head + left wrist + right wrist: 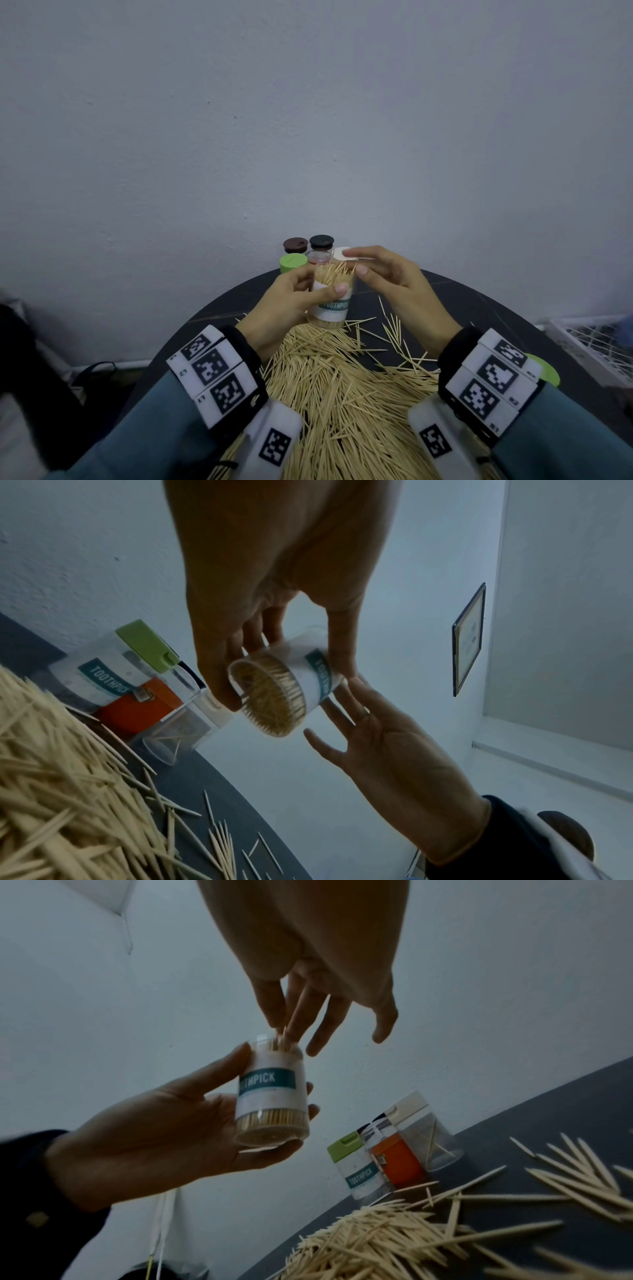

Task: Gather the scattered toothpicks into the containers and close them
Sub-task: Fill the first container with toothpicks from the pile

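My left hand (322, 284) grips a clear toothpick container (330, 308) with a white and teal label, lifted above the black table (462, 301). It is uncapped and packed with toothpicks that stick out of its mouth. My right hand (352, 262) hovers over that mouth, thumb and forefinger pinching a few toothpicks (283, 1033) at the rim; its other fingers are spread. The right wrist view shows the container (270, 1093) upright in the left palm. A big heap of loose toothpicks (342, 394) covers the table below both wrists, with strays (394, 332) to the right.
Several other containers stand at the table's far edge: green-lidded (293, 262), brown-lidded (295, 244), black-lidded (321, 241), a red one (318, 257) and a white-lidded one (340, 254). A green lid (544, 371) lies by my right wrist. A white wire basket (596, 342) sits right of the table.
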Demonstrator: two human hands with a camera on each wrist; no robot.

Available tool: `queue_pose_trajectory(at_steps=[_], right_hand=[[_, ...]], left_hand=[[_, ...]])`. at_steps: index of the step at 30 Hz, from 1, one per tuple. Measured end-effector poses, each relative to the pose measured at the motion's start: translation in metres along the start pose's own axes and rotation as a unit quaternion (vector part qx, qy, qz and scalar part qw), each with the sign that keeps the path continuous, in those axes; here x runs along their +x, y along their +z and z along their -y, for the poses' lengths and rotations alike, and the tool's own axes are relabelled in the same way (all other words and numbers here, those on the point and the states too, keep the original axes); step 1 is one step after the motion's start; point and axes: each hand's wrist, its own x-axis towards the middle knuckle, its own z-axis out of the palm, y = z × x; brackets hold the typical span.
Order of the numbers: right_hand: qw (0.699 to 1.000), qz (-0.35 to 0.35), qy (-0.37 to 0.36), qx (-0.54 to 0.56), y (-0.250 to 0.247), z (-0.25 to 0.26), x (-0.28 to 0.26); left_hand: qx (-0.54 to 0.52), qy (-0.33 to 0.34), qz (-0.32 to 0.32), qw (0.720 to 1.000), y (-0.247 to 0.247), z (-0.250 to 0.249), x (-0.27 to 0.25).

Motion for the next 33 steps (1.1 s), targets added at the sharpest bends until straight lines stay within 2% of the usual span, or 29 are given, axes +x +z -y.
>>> queue_pose_trajectory(at_steps=[3,6,11,13,15,19,22,25,29,33], right_hand=[[0.997,-0.013,-0.011,-0.080,-0.004,-0.001,0.001],[0.995,-0.028,0.001,-0.094,-0.008,-0.005,0.004],[0.992,-0.013,0.007,-0.122,-0.011,-0.005,0.004],[0.993,-0.021,-0.001,-0.115,-0.010,-0.002,0.005],[0.998,-0.019,0.002,-0.064,-0.006,-0.001,0.004],[1.000,0.000,0.012,-0.018,-0.003,-0.003,0.003],[0.998,0.010,0.006,-0.070,-0.004,-0.001,0.003],[0.990,-0.027,-0.016,-0.138,-0.006,0.002,0.003],[0.989,-0.031,-0.011,-0.142,-0.005,0.002,0.004],[0.990,-0.020,-0.002,-0.137,-0.006,0.002,0.005]], left_hand=[[0.040,0.010,-0.013,0.999,-0.001,0.001,0.000],[0.089,0.030,-0.023,0.995,-0.003,0.006,0.002],[0.187,0.084,-0.040,0.978,-0.004,0.010,0.004],[0.212,0.098,-0.039,0.972,-0.004,0.010,0.005],[0.235,0.113,-0.022,0.965,-0.003,0.010,0.004],[0.241,0.122,-0.014,0.963,-0.002,0.009,0.004],[0.237,0.112,-0.032,0.964,-0.005,0.008,0.005],[0.231,0.109,-0.034,0.966,-0.005,0.006,0.005],[0.244,0.116,-0.006,0.963,-0.005,0.005,0.004],[0.240,0.117,-0.017,0.964,-0.008,0.003,0.002]])
